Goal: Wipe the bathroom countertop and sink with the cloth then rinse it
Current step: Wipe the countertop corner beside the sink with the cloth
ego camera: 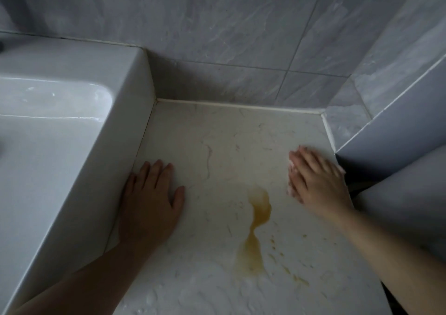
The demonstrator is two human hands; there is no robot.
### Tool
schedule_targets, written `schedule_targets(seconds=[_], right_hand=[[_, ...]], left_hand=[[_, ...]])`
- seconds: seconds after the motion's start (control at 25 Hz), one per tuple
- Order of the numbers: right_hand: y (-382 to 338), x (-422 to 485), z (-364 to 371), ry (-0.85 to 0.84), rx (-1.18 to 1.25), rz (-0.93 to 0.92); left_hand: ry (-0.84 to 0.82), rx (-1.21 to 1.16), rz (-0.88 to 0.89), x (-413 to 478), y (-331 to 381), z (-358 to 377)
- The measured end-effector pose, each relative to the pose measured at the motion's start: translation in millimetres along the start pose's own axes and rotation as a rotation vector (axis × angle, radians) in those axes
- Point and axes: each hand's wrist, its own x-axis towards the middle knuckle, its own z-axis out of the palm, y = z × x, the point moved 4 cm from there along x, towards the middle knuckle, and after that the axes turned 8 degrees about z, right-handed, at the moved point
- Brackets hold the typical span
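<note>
At the far left sits the white sink point(125, 92), its glossy basin showing a few bright wet glints and its tall straight side wall meeting the pale, faintly veined tabletop point(217, 133). Just beside that wall the left hand point(152, 201) lies palm down on the tabletop, fingers straight and close together, thumb spread out to the side; it holds nothing, and its outer edge runs along the seam at the sink's foot. Right of it, about midway between the two hands, a yellow-brown stain point(258, 218) runs in a narrow-waisted streak toward the near edge, with small specks of the same colour scattered to its right. Farther right the cloth point(291, 189) shows only as a pale, slightly pinkish fringe peeping out along the left side of the right hand and again at its far side; most of it is hidden, so its shape cannot be told. The right hand point(318, 181) lies flat on top of it, fingers extended and together, pressing it to the tabletop rather than curling round it, close to the right edge and well apart from the left hand. Behind rises the grey tiled wall point(217, 37), and at the right a grey tiled ledge point(398, 133) juts in beside the right hand.
</note>
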Motion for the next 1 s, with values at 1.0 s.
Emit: schedule_targets(seconds=[1.0], right_hand=[[3, -21, -4, -0.174, 0.07, 0.464]], left_hand=[[-0.198, 0.104, 0.114, -60, -2, -7]])
